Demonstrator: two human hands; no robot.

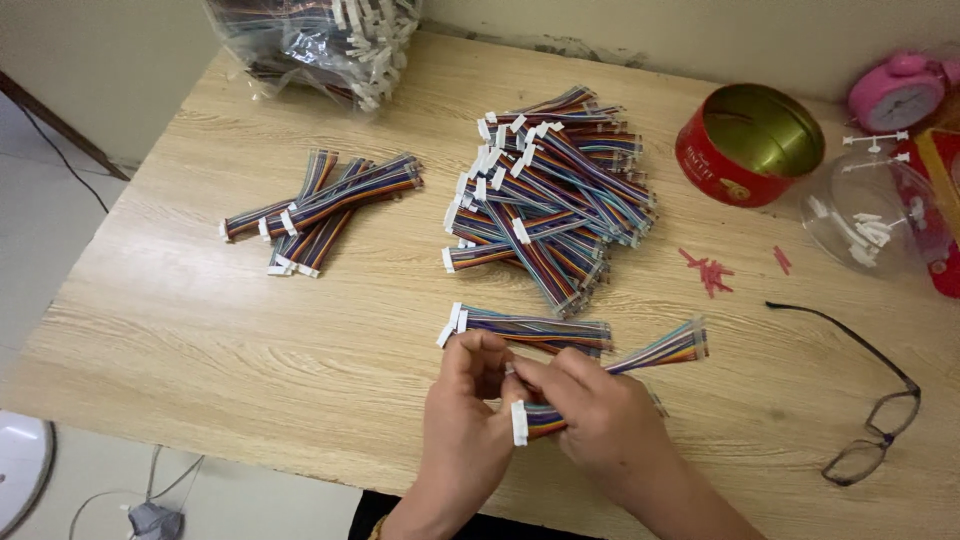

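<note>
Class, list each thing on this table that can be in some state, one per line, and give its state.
Red tin: open, on its side.
Glasses: unfolded, lying on the table.
Plastic bag: full of cables.
Big cable pile: loose, heaped.
Small cable pile: loose, laid roughly parallel.
Held cable: gripped by both hands.
Left hand: closed on it.
Right hand: closed on it.
</note>
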